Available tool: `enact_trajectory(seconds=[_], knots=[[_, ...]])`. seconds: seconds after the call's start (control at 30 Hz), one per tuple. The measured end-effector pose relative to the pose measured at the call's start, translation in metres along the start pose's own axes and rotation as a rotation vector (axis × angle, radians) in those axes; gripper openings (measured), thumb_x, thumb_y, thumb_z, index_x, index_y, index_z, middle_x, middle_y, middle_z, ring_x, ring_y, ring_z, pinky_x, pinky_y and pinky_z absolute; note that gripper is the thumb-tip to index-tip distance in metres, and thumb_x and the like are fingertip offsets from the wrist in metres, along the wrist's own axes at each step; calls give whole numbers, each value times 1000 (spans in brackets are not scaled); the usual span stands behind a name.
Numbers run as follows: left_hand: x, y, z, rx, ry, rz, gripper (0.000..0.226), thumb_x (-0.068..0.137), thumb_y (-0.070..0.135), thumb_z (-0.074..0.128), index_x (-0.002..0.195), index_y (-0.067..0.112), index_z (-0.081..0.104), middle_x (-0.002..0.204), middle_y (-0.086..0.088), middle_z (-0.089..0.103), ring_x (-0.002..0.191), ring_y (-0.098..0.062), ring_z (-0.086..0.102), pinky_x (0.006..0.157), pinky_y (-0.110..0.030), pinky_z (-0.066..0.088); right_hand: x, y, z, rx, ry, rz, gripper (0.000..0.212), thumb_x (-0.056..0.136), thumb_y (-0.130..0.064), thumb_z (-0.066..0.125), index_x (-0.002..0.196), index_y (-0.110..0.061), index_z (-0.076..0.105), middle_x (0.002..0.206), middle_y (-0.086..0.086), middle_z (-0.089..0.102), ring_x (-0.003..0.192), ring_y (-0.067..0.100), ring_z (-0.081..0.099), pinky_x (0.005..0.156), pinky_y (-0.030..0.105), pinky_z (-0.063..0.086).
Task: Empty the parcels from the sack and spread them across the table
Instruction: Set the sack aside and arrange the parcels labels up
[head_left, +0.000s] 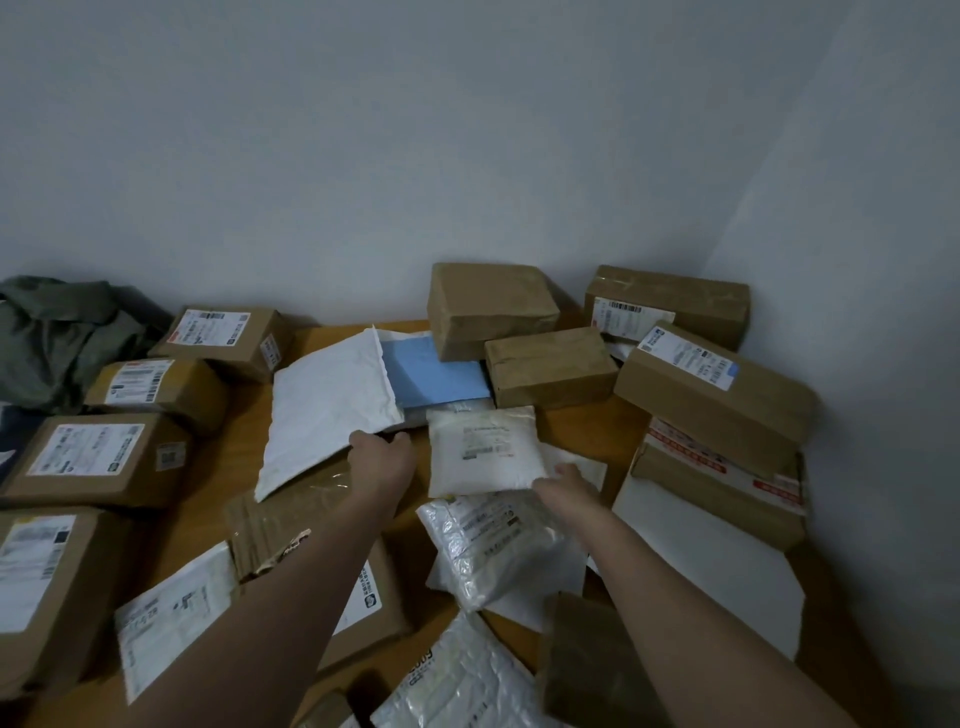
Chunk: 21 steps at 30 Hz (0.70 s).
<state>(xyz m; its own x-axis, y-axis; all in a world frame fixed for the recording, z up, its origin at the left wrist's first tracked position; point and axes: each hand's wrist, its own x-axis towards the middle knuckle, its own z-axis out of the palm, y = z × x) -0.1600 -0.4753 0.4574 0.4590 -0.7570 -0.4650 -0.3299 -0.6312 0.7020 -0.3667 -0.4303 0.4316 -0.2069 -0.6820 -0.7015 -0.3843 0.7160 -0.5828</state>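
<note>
Left grip (382, 460) holds the white mailer (327, 415) at its near edge, right grip (571, 486) holds the small white packet (483, 449), both parcels on the desk (234, 452) beside brown boxes (550, 366); sack (57, 332) far left.

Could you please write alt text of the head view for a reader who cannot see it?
Two bare arms reach over a wooden table crowded with brown boxes and white mailers; the left hand holds a large white mailer, the right hand a small white pouch. A green sack lies crumpled far left.
</note>
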Motion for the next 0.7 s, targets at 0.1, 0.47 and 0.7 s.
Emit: enact_trajectory(seconds=[0.1,0.47,0.7], knots=[[0,-4,-2,-19,-18,9,30,91,23,50,112,3,39,110,-19,55,99,-37,60,82,-44,53,-14,-3,16,124,-364,-131,32,94,-34,56,125,-24,57,123,0,63,103,13,60,85,30,49],[-11,-6,-11,-57,-166,-13,24,94,25,50,107,4,48,100,-11,55,92,-30,62,77,-38,52,-24,-6,16,28,-362,-135,43,95,-40,52,137,-33,46,132,-2,50,114,18,52,93,33,45],[-34,-11,-29,-146,-643,-197,37,99,37,47,108,3,58,108,-17,64,98,-34,65,88,-41,51,-45,5,46,-14,-502,-122,84,78,-26,78,143,-38,25,129,2,54,113,24,56,76,34,55]])
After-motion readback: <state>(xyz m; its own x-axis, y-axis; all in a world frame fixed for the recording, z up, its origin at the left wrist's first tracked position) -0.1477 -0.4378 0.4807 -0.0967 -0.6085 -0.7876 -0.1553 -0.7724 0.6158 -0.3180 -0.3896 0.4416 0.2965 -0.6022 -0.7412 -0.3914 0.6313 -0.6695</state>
